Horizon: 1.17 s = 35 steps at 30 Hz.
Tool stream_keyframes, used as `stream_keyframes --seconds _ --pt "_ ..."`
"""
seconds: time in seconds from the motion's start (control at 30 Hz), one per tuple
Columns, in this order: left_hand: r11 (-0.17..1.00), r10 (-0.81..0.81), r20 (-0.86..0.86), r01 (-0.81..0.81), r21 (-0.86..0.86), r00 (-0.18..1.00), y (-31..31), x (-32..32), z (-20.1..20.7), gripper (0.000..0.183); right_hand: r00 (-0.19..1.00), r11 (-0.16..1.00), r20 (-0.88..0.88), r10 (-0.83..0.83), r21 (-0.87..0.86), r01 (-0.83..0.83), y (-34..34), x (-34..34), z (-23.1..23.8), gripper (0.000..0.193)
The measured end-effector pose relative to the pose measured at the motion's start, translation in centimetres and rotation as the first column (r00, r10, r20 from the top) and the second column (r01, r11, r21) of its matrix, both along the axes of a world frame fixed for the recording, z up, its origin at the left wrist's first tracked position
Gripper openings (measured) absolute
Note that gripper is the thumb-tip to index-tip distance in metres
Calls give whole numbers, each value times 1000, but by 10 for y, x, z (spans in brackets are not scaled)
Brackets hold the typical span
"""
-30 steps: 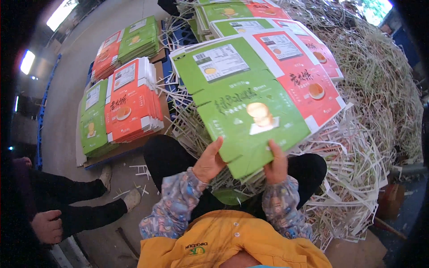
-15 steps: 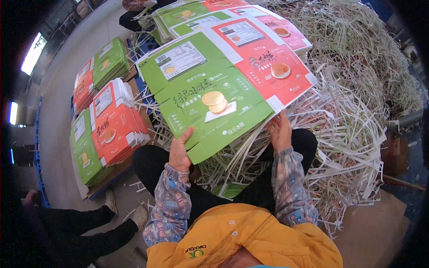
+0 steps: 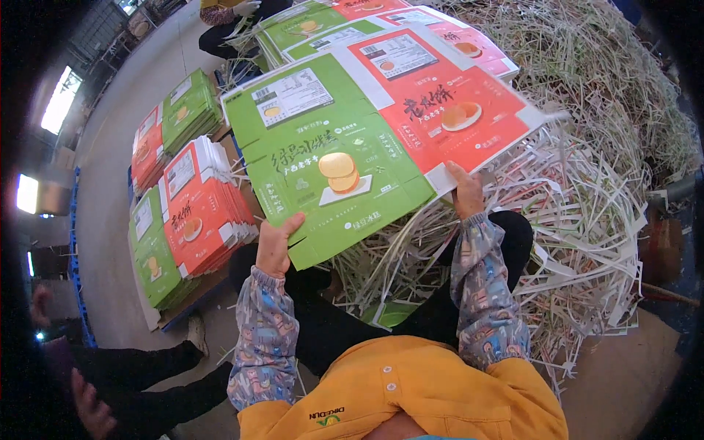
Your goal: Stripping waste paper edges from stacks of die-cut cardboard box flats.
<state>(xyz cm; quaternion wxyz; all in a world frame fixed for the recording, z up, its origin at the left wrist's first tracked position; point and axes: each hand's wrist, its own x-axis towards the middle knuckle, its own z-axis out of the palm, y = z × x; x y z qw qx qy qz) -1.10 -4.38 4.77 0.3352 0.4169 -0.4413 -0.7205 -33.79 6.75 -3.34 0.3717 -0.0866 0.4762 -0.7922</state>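
Note:
A large flat printed cardboard sheet [image 3: 359,220], green on the left and red on the right with pictures of round cakes, lies tilted in front of me. Its near left corner is gripped by my left hand [image 3: 276,246], thumb on top and fingers hidden underneath. My right hand [image 3: 467,192] pinches the near edge where the red part begins, its thumb over the white flap. Whether more sheets lie directly beneath this one cannot be made out. Behind it, a stack of similar green and red sheets [image 3: 297,28] shows partly.
Stacked green and red sheets [image 3: 209,238] stand on a pallet to the left. Shredded paper strips [image 3: 579,242] are heaped on the right and under the sheet. A person's dark-clad legs [image 3: 139,363] are at lower left; another person's gloved hand [image 3: 246,8] shows at the top.
The sheet has swung slightly, its right end farther right. My right thumb now lies over its near edge; my left hand has moved a little left. The person at lower left has shifted.

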Motion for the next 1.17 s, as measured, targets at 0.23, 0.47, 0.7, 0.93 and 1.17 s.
stream_keyframes --seconds 0.23,0.47,0.7,0.93,1.17 --pt "943 -51 309 148 -298 950 0 -3 37 34 473 961 -880 36 160 225 -4 22 30 21" --pt "986 62 -150 -37 162 987 -39 37 5 41 947 969 278 -161 -137 205 -13 15 21 21" --pt "996 -58 31 56 68 998 -69 84 6 46 987 985 12 -157 -71 158 4 -23 8 17" --pt "970 -45 -167 84 229 985 -57 105 -5 49 989 999 146 -3 47 -4 5 -29 -1 19" --pt "950 -75 -239 142 279 968 -47 95 -18 50 989 956 -100 -109 262 131 17 -10 -7 36"
